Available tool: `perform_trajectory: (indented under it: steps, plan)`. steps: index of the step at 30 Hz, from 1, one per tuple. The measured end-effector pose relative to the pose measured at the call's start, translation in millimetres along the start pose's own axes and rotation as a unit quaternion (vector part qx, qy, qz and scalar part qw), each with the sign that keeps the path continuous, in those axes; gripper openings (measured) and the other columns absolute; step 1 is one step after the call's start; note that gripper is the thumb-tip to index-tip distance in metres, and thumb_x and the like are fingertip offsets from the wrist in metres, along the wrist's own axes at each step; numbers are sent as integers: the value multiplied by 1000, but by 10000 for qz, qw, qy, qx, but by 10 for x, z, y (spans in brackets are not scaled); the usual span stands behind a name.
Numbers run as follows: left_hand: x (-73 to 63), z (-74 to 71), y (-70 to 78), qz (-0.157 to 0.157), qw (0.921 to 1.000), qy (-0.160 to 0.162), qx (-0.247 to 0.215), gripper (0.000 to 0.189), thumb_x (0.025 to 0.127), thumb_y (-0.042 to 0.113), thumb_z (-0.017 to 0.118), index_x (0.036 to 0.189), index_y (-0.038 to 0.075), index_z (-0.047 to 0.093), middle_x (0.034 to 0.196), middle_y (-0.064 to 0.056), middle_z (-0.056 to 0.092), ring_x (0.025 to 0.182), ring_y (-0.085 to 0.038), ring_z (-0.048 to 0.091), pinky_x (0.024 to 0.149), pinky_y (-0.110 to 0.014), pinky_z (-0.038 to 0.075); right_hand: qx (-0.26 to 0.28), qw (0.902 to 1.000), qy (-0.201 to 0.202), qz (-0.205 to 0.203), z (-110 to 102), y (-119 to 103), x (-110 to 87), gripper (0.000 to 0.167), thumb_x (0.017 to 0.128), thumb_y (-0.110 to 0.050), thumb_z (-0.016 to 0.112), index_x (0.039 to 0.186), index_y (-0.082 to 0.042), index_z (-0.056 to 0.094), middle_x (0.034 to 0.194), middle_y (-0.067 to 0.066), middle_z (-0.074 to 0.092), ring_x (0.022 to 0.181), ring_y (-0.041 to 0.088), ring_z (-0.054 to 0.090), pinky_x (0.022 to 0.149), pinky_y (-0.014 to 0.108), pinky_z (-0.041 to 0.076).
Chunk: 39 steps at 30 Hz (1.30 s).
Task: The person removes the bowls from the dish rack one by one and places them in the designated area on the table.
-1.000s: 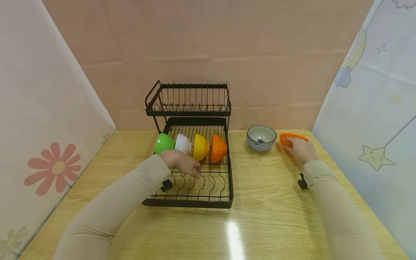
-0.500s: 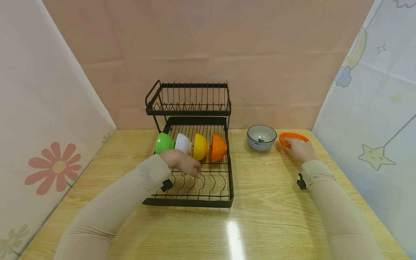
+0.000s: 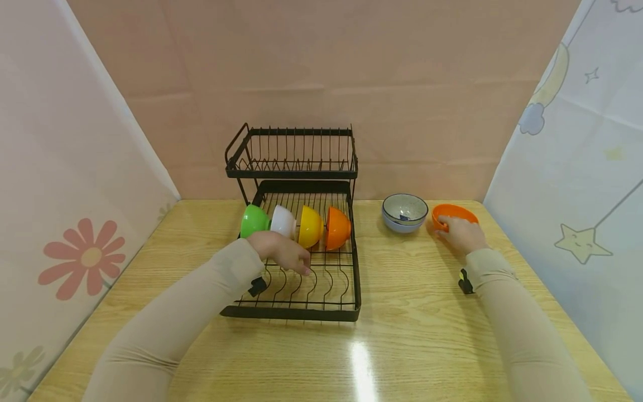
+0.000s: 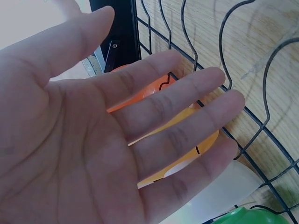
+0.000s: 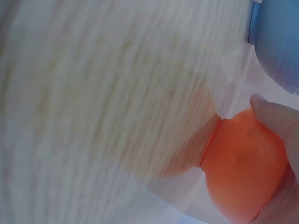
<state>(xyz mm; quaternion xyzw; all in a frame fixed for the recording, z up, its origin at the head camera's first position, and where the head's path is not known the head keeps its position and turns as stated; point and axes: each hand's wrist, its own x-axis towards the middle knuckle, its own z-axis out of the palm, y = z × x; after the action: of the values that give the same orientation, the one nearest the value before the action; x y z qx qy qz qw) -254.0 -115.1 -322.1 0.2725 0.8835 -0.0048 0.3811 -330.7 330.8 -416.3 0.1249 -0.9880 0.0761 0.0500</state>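
Note:
My right hand [image 3: 464, 233] holds an orange bowl [image 5: 243, 163] at the table's far right, thumb on one side and fingers on the other. The bowl stands upright on its base. My left hand [image 3: 282, 251] hovers over the lower tier of a black dish rack [image 3: 291, 314], palm bare and fingers spread straight in the left wrist view. Just behind it, a green bowl [image 3: 253, 221], a white bowl [image 3: 283, 222], a yellow bowl [image 3: 311, 226] and a second orange bowl [image 3: 338, 229] stand on edge in a row between the wires.
A grey-white bowl with a dark rim [image 3: 404, 207] sits nested in a light blue bowl [image 3: 403, 226], between the rack and the right-hand orange bowl. The rack's upper tier [image 3: 291, 174] rises at the back. Cloth walls [image 3: 321, 72] enclose the table on three sides.
My right fingers have shifted a little on the orange bowl, and more of its inside shows. The left hand and the bowls in the rack have stayed put.

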Motion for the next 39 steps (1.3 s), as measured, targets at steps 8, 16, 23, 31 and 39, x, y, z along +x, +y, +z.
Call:
perform_trajectory:
  steps: [8,16,23,31,39]
  plan:
    - [-5,6,-7,19,10000,39,66,33,101,42,47,127,22,56,128,0,58,112,-17,55,98,-40,45,48,9998,-159,65,18,16,19,21,91,-28,67,97,-11,57,80,8,63,75,32,59,67,56,46]
    - [-3,6,6,-20,9999,57,110,33,101,43,47,126,23,56,127,0,59,111,-17,56,98,-41,44,297,9981,-291,460,-16,12,-14,39,91,-37,63,110,-4,53,101,17,66,87,39,59,76,56,44]
    - [-17,-4,16,21,9999,60,104,32,101,42,47,125,24,56,127,-1,59,110,-18,55,97,-41,44,754,9954,459,374,-198,-95,9,52,92,-38,60,122,4,49,118,28,57,105,45,54,88,60,42]
    - [-17,-31,19,124,9999,-56,-105,33,102,39,46,128,20,54,124,-4,60,114,-26,59,97,-41,45,878,9896,1126,-167,-488,-435,19,51,95,-36,60,128,1,50,122,25,57,112,43,52,94,58,41]
    - [-25,-41,25,111,9999,-35,-89,33,102,39,46,128,21,55,124,-3,60,113,-23,58,97,-41,45,854,9824,1435,-831,-552,-782,-19,36,91,-24,66,118,-1,57,112,19,63,102,37,58,93,54,42]
